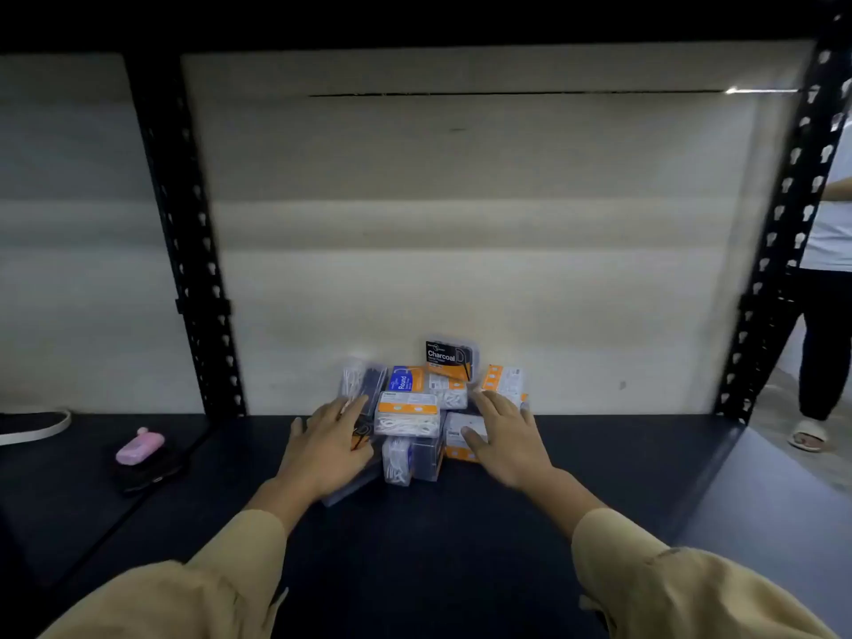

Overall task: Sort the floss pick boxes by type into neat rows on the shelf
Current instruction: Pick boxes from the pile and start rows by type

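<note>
Several clear floss pick boxes lie in a loose heap against the back wall on the dark shelf (461,546). A black Charcoal box (449,355) stands at the back, a blue Round box (405,379) beside it, and an orange-labelled box (408,413) lies on top in the middle. My left hand (329,447) rests flat on the heap's left side, fingers spread. My right hand (505,435) lies on the right side, fingers spread over a white and orange box (461,428). Neither hand grips a box.
A pink case (139,447) sits on a dark object at the left of the shelf. Black perforated uprights (189,251) (779,251) frame the bay. Another person (825,288) stands at the far right beyond the shelf.
</note>
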A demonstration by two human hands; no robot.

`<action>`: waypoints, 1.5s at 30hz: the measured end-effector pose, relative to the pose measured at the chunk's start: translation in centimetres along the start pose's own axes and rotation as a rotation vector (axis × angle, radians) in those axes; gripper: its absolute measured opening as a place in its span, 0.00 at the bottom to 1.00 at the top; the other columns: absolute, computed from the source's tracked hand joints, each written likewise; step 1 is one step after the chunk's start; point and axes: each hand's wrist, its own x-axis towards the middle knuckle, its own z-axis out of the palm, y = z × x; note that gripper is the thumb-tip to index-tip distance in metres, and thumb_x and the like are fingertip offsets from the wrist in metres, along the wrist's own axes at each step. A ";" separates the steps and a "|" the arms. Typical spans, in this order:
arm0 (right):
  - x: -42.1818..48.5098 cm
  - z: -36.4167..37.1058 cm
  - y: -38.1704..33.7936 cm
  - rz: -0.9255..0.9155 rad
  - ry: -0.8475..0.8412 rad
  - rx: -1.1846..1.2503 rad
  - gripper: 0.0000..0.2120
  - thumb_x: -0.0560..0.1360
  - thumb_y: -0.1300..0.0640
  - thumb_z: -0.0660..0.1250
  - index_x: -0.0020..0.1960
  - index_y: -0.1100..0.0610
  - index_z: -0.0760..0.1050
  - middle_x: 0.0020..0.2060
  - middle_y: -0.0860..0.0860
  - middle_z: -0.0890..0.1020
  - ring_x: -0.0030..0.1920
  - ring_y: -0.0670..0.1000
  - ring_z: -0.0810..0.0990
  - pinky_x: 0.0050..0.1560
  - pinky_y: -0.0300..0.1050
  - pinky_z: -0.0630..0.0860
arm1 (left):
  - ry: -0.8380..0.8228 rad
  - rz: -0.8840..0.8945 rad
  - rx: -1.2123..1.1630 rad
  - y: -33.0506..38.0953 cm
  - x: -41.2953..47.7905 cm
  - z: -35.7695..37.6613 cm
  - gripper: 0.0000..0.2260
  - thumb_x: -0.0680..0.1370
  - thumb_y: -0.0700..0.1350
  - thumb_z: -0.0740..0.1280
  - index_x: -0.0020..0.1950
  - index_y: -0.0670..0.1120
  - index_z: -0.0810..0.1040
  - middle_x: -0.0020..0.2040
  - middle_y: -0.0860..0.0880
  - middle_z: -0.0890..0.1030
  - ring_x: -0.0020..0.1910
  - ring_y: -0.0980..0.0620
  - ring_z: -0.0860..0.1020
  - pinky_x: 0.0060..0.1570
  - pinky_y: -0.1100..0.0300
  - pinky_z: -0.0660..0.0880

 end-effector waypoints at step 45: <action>2.0 0.0 -4.1 0.028 -0.074 0.378 0.26 0.73 0.50 0.69 0.68 0.54 0.68 0.62 0.54 0.67 0.62 0.53 0.69 0.64 0.45 0.66 | -0.004 -0.429 -0.999 -3.9 -1.4 -1.1 0.26 0.70 0.38 0.73 0.66 0.46 0.71 0.60 0.45 0.77 0.45 0.55 0.75 0.38 0.61 0.70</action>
